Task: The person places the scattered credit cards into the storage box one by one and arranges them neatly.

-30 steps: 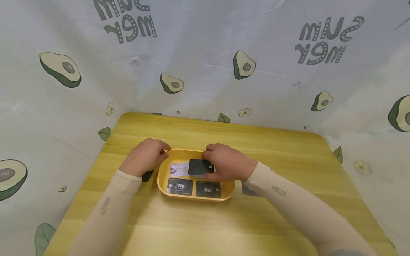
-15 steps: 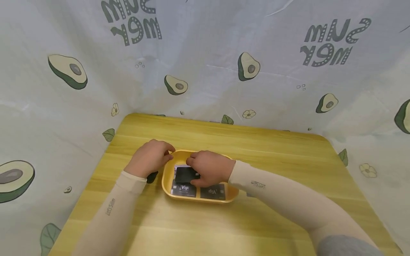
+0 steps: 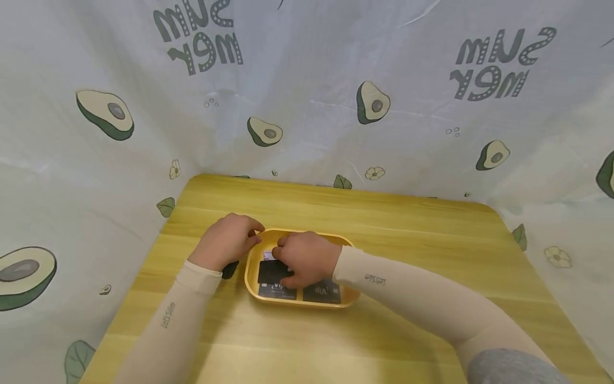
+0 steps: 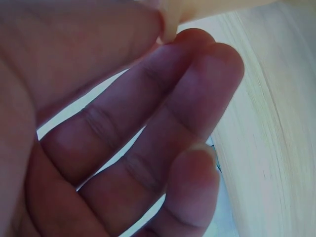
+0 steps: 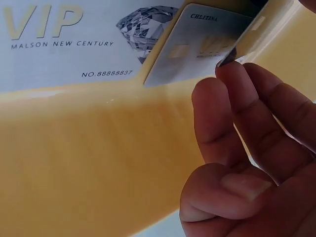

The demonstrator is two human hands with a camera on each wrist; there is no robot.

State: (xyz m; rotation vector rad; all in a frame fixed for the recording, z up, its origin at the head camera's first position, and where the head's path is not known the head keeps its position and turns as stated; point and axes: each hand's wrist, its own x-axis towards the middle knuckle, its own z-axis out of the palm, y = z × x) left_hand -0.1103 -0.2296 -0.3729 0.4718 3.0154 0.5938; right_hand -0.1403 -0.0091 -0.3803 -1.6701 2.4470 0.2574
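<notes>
A yellow tray [image 3: 307, 305] with rounded corners stands on the table. My left hand [image 3: 225, 242] pinches its rim [image 4: 170, 19] at the far left corner between thumb and finger. Inside the tray, my right hand [image 3: 309, 260] holds a black card [image 3: 273, 272] by its right end, above the other cards. Two dark Vip cards [image 3: 322, 292] lie side by side along the near wall. A white VIP card [image 5: 59, 49] with a diamond print and a silvery card [image 5: 190, 44] lie behind, mostly covered by my right hand in the head view.
The yellow wood-grain table [image 3: 408, 229] extends around the tray. A white curtain [image 3: 307, 106] printed with avocados hangs along the table's back and sides. Something black [image 3: 230, 270] sits at my left wrist.
My right hand has carried the black card left and nearer to me inside the tray. My left hand keeps its grip on the rim. The head view has shifted slightly.
</notes>
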